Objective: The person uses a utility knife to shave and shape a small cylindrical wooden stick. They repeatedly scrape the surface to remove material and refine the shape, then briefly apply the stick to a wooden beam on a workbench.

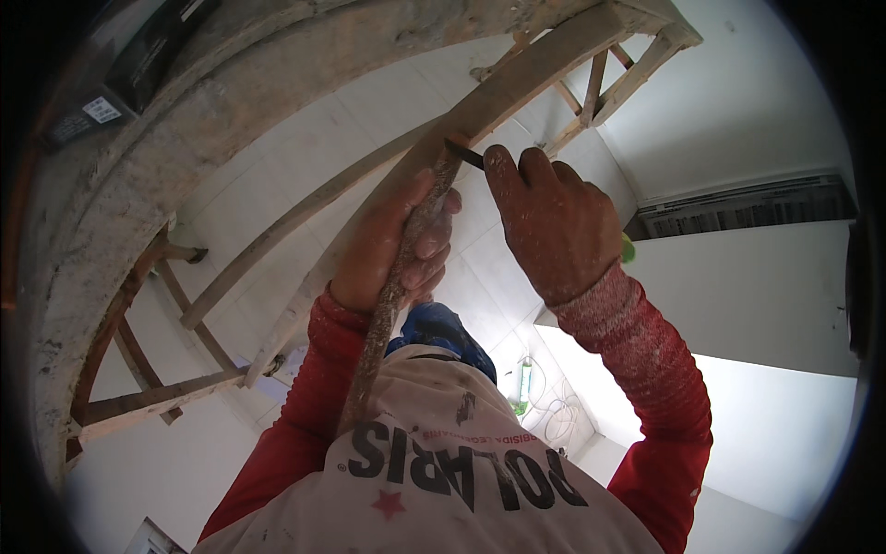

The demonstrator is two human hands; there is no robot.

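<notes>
A long, rough strip of wood (380,332), brown and speckled with pale dust, slants from my chest up toward the wooden trestle. My left hand (397,245) is closed round its upper part, fingers wrapped from the right side. From my right hand (558,222), closed in a fist grip, a dark pointed blade (467,155) sticks out to the left. Its tip meets or overlaps the top end of the strip; whether it cuts in, I cannot tell. The fist hides the blade's handle. Both red sleeves are dusted white.
Behind the hands runs a wooden trestle beam (517,81) with braced legs. A large worn plank (120,203) curves along the left, bearing a dark box (101,111). At right stands a pale panel (738,286). A green-and-white tube (525,380) and loose cables (560,413) lie below on the tiled floor.
</notes>
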